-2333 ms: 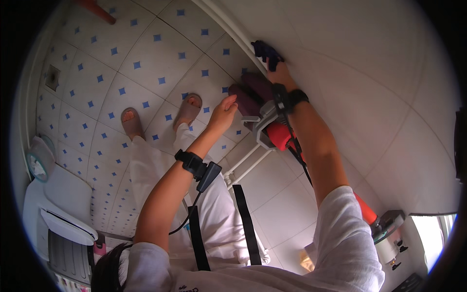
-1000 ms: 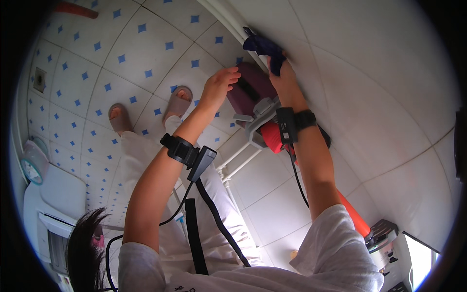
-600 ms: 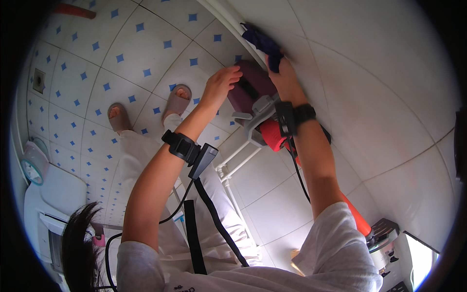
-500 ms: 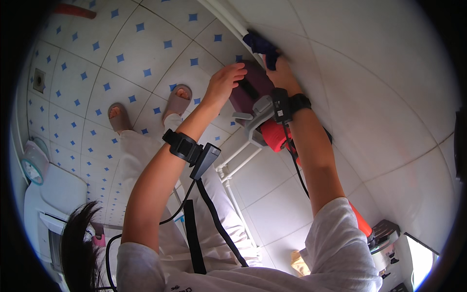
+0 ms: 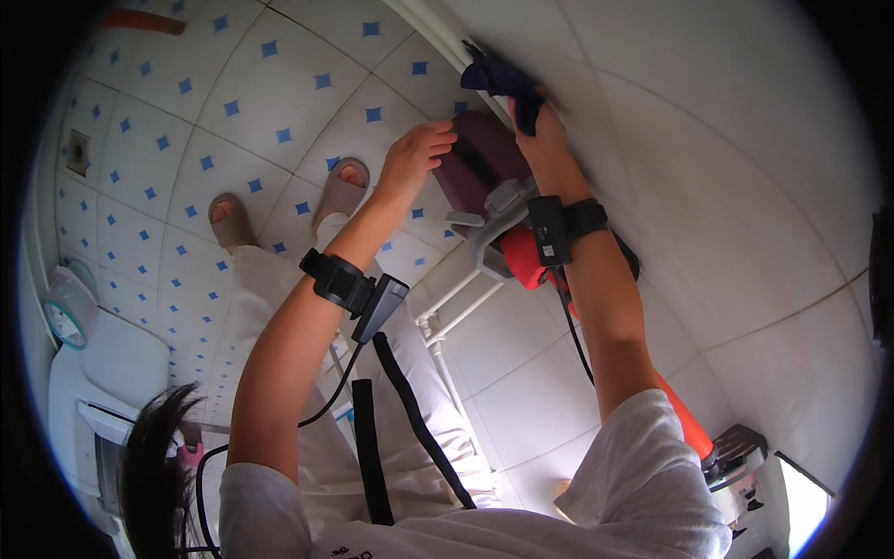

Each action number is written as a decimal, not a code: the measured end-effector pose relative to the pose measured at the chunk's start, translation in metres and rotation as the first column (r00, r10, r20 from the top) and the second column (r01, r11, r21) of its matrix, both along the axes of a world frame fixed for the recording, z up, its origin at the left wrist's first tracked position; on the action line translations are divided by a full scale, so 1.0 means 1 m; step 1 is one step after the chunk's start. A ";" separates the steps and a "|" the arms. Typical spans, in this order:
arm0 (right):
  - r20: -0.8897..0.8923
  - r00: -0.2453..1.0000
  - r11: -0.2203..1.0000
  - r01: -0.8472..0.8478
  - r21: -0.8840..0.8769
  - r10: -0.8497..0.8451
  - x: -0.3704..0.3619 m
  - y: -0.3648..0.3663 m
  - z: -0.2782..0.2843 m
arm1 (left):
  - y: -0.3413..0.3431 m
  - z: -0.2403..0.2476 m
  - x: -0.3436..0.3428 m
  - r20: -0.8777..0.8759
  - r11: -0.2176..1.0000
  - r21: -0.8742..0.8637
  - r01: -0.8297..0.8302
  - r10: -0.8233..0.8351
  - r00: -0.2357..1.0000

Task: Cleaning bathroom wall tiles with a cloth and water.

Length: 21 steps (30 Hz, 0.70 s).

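White tiled wall (image 5: 736, 186) curves up on the right, while the floor (image 5: 251, 121) spreads wide to the left, giving that side far more space. Along their shared edge runs a pipe (image 5: 433, 33). Just off the wall sits something maroon (image 5: 470, 177), crowding the right side. Beside its left edge is the left hand (image 5: 413, 163), fingers loosely bent and slightly parted; whether they touch it, I can't tell. Close against the wall, the right hand (image 5: 545, 135) grips a dark cloth (image 5: 503, 82), which overlaps the pipe from where I stand.
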State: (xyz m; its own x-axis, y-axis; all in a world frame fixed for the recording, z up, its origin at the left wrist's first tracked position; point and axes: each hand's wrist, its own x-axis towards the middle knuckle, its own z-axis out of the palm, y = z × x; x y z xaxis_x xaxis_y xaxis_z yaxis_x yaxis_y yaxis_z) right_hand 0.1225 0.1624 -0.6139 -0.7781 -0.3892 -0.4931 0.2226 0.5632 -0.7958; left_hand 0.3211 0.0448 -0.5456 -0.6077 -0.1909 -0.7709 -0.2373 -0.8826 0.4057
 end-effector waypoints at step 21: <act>-0.341 0.816 0.862 -0.331 0.385 0.466 0.014 -0.009 0.028 | -0.018 0.020 0.017 0.044 0.999 -0.008 0.048 -0.047 0.998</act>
State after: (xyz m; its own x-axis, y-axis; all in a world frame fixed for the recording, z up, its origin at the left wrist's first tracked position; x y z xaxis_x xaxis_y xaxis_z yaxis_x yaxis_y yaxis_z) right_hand 0.1366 0.1536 -0.5857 -0.7400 -0.5985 -0.3070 -0.3814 0.7492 -0.5415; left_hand 0.3383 0.0272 -0.5252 -0.5821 -0.1699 -0.7952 -0.2966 -0.8662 0.4022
